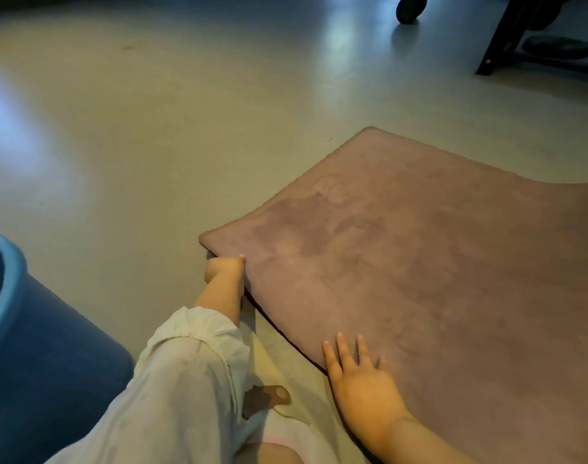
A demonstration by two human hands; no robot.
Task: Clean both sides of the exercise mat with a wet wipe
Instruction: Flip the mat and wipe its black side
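A: What does the mat look like?

B: It is a dusty mauve-purple exercise mat (420, 279) of soft foam with a matte, suede-like face, mottled with darker and lighter patches. A faint round emblem shows near its far left edge. Its corners are rounded and its edge is thick with a dark underside line.

A: Where does it lie, and which way does it run?

B: Flat on the smooth pale grey floor (152, 145), which has a dull sheen with bluish glare. Its short end faces left; the long axis runs from that end toward the right, out past the picture's right border.

A: And the hands?

B: The left hand (224, 267), coming out of a crumpled cream fabric sleeve (192, 356), is at the near left corner of the mat. Its grip is narrow: the thumb lies on top of the edge and the fingers are tucked under it, pinching the mat. The right hand (359, 380) lies palm-down on the near edge, fingers straight and spread, its grip wide, holding nothing.

A: Anything else around?

B: A blue round plastic tub (4, 289) at the left border, a bare toe (276, 395) on the floor beside the sleeve, and far off a black wheel (410, 8) and a dark metal frame (507, 35).
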